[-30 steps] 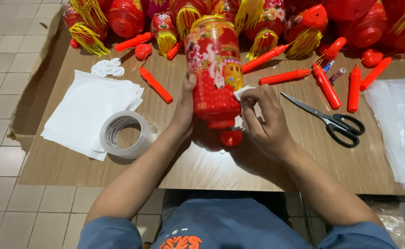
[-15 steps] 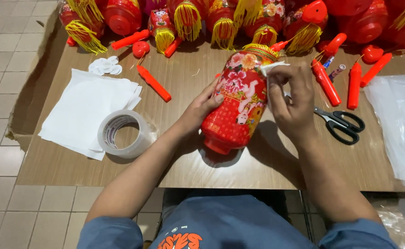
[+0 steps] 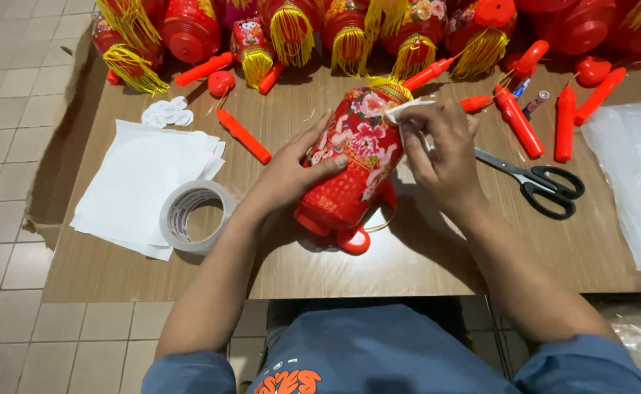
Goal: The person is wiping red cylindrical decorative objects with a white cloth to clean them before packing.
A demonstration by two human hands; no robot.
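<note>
A clear plastic bag (image 3: pixel 631 182) lies flat at three o'clock on the table's right edge, thin, glossy and see-through. Another crinkled clear wrapper (image 3: pixel 638 339) shows at five o'clock, below the table edge. No labels, signs or screens are visible anywhere.

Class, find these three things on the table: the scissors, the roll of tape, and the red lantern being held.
scissors (image 3: pixel 536 180), head view, on the pivot where the blades meet the black handles
roll of tape (image 3: pixel 198 216), head view, on its near rim
red lantern (image 3: pixel 353 160), head view, on its flowered side
</note>
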